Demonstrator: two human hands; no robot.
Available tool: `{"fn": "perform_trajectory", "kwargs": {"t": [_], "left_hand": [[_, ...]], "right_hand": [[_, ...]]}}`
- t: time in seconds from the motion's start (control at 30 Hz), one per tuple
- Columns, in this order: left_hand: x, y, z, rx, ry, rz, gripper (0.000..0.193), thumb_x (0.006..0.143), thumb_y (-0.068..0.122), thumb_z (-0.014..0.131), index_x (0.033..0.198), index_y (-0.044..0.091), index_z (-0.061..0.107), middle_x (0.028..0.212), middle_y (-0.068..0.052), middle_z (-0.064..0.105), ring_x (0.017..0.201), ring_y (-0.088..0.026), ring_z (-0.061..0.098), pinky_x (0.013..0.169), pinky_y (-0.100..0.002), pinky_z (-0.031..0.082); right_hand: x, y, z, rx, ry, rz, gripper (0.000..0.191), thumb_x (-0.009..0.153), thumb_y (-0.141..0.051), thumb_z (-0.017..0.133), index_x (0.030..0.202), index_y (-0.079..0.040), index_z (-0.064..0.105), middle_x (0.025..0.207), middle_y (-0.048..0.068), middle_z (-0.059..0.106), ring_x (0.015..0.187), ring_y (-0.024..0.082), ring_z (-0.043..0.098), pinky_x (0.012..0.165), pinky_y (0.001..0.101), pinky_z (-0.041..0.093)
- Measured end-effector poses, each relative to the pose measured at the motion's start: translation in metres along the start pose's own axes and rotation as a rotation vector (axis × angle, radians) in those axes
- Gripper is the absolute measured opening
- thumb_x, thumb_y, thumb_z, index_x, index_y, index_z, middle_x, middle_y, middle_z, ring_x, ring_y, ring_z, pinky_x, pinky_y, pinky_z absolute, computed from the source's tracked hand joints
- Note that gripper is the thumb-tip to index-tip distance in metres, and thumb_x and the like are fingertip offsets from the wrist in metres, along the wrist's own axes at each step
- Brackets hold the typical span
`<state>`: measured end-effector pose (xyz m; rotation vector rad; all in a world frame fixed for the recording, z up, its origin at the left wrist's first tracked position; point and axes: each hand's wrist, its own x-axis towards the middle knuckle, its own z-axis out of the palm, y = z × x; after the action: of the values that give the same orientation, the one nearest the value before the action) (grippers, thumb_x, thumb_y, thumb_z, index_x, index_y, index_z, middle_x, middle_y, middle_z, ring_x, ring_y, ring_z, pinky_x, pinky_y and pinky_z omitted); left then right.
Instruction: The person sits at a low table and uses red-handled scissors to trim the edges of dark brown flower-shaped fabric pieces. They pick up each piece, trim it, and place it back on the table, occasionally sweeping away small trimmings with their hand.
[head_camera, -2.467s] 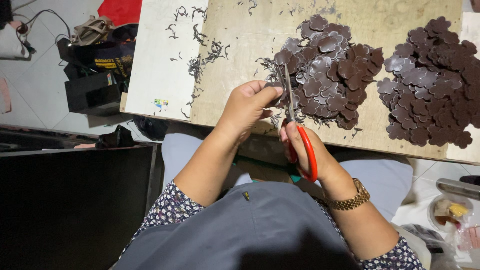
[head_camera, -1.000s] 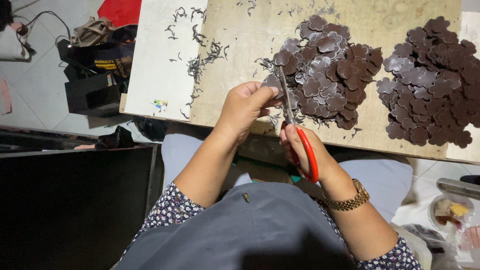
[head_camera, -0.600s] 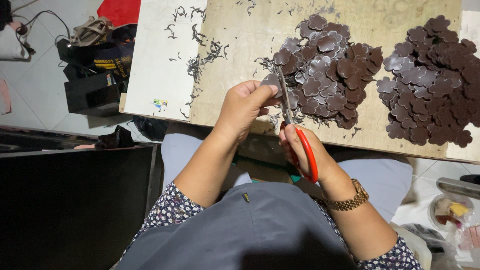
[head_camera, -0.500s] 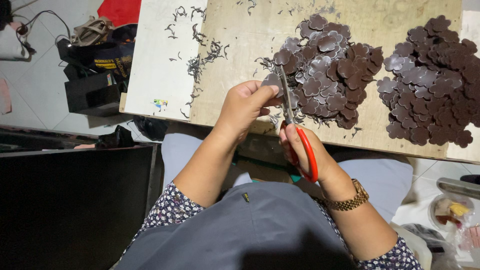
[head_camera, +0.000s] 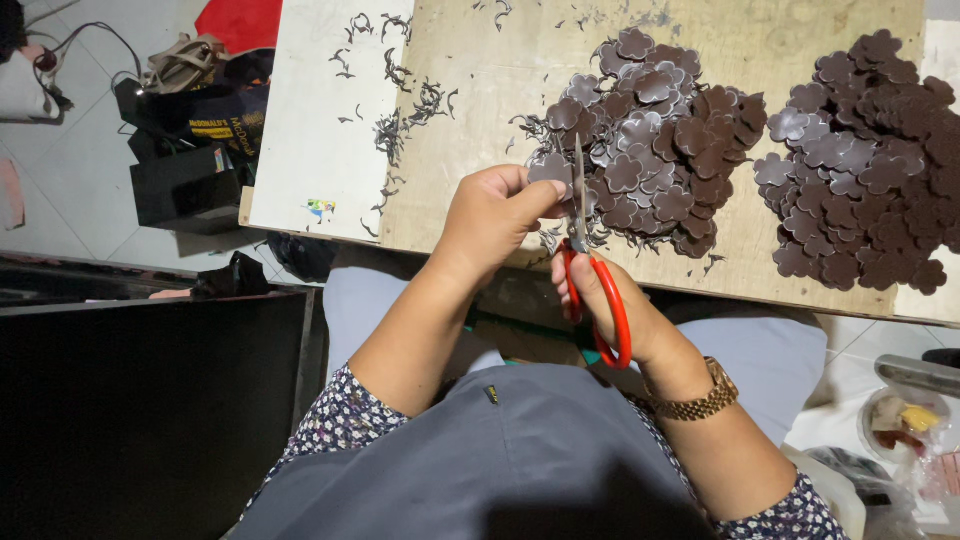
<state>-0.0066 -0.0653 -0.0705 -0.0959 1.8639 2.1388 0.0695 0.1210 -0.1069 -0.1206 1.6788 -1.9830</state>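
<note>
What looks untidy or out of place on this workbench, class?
Thin dark offcuts lie strewn over the board, left of the flower-shaped pieces. Otherwise, nothing looks damaged.

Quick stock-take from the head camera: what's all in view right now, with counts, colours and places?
flower piece: one, dark brown, pinched in left fingers
scissors: one, red handles, blades at the piece
near pile: many brown flower pieces, board centre
far pile: many, brown, board right
board: one, pale wood
trimmings: many dark curls, board left
bags: several, black and tan, floor left
left hand: holds piece
right hand: in scissors, gold watch on wrist
</note>
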Motion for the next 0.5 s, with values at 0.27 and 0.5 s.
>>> {"fn": "perform_trajectory", "kwargs": {"t": [0.27, 0.5], "left_hand": [[0.001, 0.001, 0.004, 0.007, -0.003, 0.021, 0.02, 0.091, 0.02, 0.069, 0.087, 0.001, 0.074, 0.082, -0.005, 0.076, 0.072, -0.008, 0.068, 0.065, -0.024, 0.051], [0.003, 0.005, 0.001, 0.046, -0.004, 0.002, 0.02, 0.09, 0.02, 0.068, 0.086, 0.001, 0.074, 0.081, -0.006, 0.077, 0.07, -0.008, 0.068, 0.064, -0.023, 0.051]], "right_hand": [[-0.001, -0.007, 0.003, -0.042, 0.047, -0.029, 0.053, 0.102, -0.061, 0.04, 0.093, -0.011, 0.053, 0.079, -0.003, 0.047, 0.065, 0.008, 0.046, 0.058, 0.0239, 0.041], [-0.003, -0.015, 0.004, -0.008, 0.035, -0.018, 0.049, 0.103, -0.057, 0.043, 0.089, -0.011, 0.052, 0.068, -0.004, 0.042, 0.055, 0.009, 0.041, 0.05, 0.0251, 0.035]]}}
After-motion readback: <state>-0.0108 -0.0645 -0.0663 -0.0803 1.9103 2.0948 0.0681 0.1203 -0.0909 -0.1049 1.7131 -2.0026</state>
